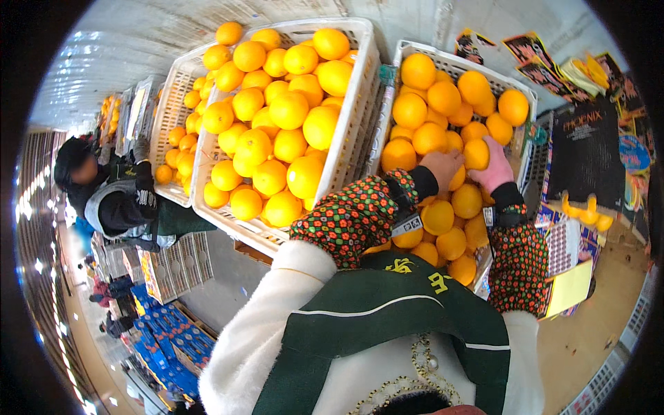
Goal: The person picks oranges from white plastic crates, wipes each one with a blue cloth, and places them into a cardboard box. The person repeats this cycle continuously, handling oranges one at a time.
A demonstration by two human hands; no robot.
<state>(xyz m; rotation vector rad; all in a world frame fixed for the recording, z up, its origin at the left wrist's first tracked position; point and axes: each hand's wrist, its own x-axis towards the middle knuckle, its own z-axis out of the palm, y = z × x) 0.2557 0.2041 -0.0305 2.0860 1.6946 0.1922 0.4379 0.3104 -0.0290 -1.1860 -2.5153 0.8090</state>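
Note:
A white plastic crate (519,82) full of oranges stands before me, its near part hidden by my arms and apron. My right hand (497,167) grips one orange (476,154) from its right side, above the other fruit. Close by on the left, my left hand (445,168) reaches down among the oranges, its fingers bent next to the held one. An orange (457,178) shows just under those fingers; whether they grip it is unclear. More oranges (438,217) lie between my forearms, which wear flowered sleeve covers (345,220).
Left of my crate stands another white crate (358,62) heaped with large oranges, with a further crate (171,98) beyond it. A co-worker (122,192) stands at the far left. On the right are a black printed carton (583,155), loose printed sheets (529,46) and a yellow pad (569,289).

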